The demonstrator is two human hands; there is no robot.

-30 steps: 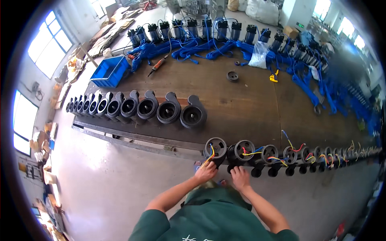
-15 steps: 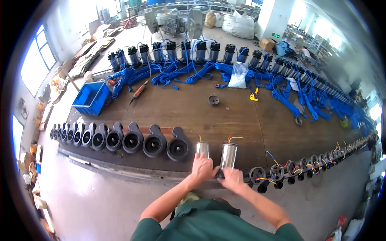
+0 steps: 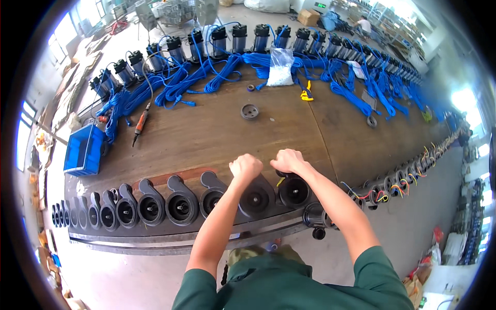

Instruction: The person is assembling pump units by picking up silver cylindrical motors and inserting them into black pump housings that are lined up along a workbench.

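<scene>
My left hand (image 3: 245,166) is closed over the top of a black pump housing (image 3: 257,199) at the front edge of the long brown workbench (image 3: 206,139). Right beside it, my right hand (image 3: 288,160) grips the top of a second black pump housing (image 3: 294,192). Both housings lie with their round openings facing me. They stand at the right end of a row of several similar black housings (image 3: 150,206) that runs off to the left. My fists hide the upper parts of the two pieces.
To the right runs a row of pump units with coloured wires (image 3: 392,183). A black round part (image 3: 250,111), an orange-handled tool (image 3: 140,124), a white bag (image 3: 280,67) and a yellow item (image 3: 307,93) lie mid-bench. Pumps with blue cables (image 3: 232,57) line the back; a blue crate (image 3: 85,150) sits left.
My hands lifted two units with silver bodies out of the wired row and carried them left. Now both lie at the right end of the row of black housings.
</scene>
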